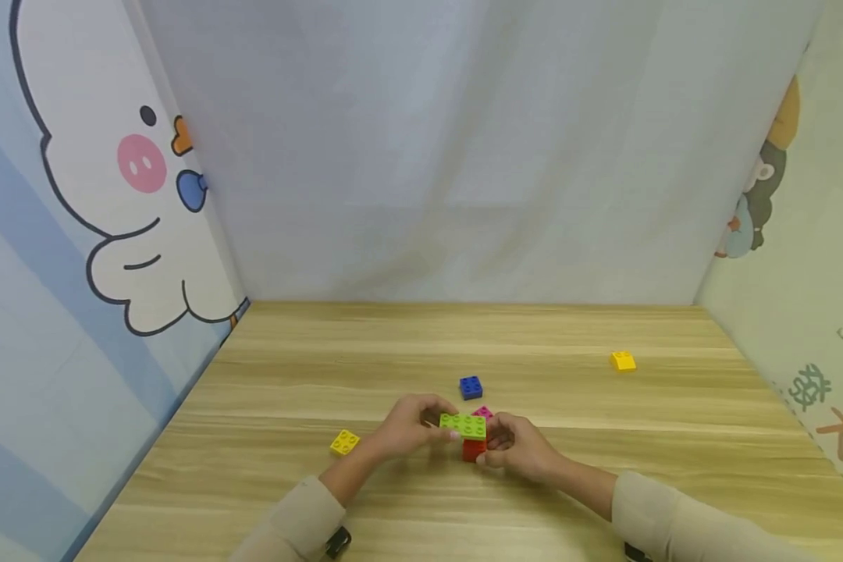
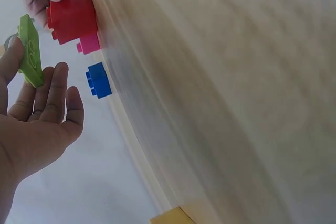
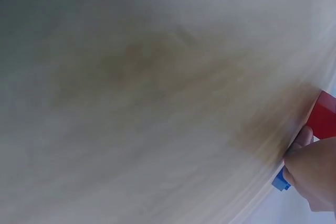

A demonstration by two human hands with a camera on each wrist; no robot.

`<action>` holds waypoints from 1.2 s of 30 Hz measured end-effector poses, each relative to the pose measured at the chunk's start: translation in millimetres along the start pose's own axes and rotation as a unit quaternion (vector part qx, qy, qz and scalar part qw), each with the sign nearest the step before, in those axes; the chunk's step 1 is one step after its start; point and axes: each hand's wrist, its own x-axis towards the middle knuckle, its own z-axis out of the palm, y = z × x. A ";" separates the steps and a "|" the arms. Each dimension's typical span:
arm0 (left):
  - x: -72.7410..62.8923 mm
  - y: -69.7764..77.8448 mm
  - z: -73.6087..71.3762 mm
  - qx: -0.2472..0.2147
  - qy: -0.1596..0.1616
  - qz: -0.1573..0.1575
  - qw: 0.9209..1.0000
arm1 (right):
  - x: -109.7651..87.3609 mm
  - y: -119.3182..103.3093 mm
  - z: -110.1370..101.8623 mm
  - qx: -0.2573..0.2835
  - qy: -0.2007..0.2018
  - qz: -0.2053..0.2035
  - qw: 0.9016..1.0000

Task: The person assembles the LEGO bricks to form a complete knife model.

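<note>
My left hand [image 1: 406,425] pinches a thin lime-green building brick [image 1: 464,425] between thumb and fingers. In the left wrist view this green brick [image 2: 30,51] is tilted, with a gap between it and a red building brick [image 2: 74,17]. My right hand [image 1: 527,447] grips the red brick [image 1: 474,450] at its side, thumb toward me, and the brick stands low at the table. From the head the green brick overlaps the red one's top. Behind them a pink brick [image 1: 483,412] shows partly, its rest hidden by the green brick and my right hand.
A blue brick [image 1: 471,387] sits farther back on the wooden table [image 1: 309,351]. One yellow brick [image 1: 345,442] lies left of my left hand, and another yellow brick [image 1: 623,361] with a slope stands at the back right. Printed cloth walls [image 1: 464,156] border the table.
</note>
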 end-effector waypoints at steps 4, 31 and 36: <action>1.3 2.0 4.6 0.004 -0.007 0.000 1.000 | 2.7 10.8 0.1 0.005 0.001 0.000 1.000; 10.9 0.4 15.8 0.120 -0.045 0.033 0.991 | 2.7 11.1 -1.2 -0.011 -0.012 -0.001 1.000; 10.2 2.6 15.0 0.133 -0.052 0.042 0.989 | 2.7 9.8 0.0 -0.011 -0.011 0.000 1.000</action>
